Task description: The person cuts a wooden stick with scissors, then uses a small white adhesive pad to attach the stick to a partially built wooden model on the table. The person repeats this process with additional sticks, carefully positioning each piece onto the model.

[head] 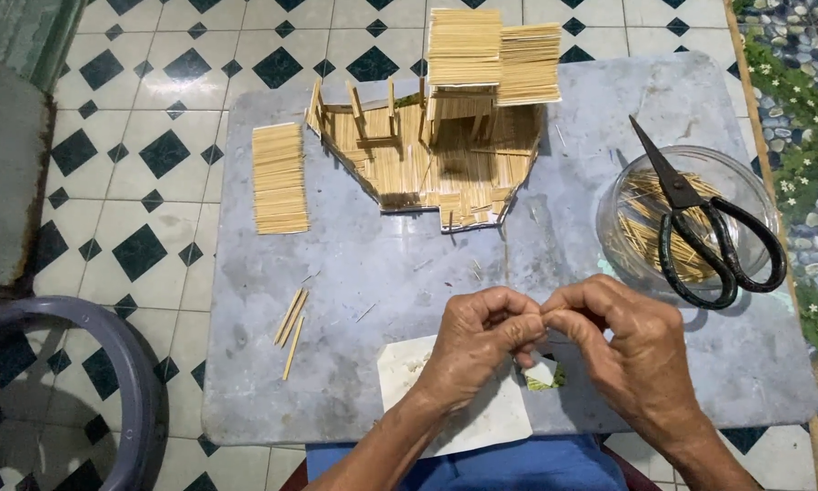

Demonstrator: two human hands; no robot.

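Left hand and right hand meet fingertip to fingertip above white paper at the grey board's near edge; fingers pinched narrow, the held item too small to identify. Black scissors rest across glass bowl, right
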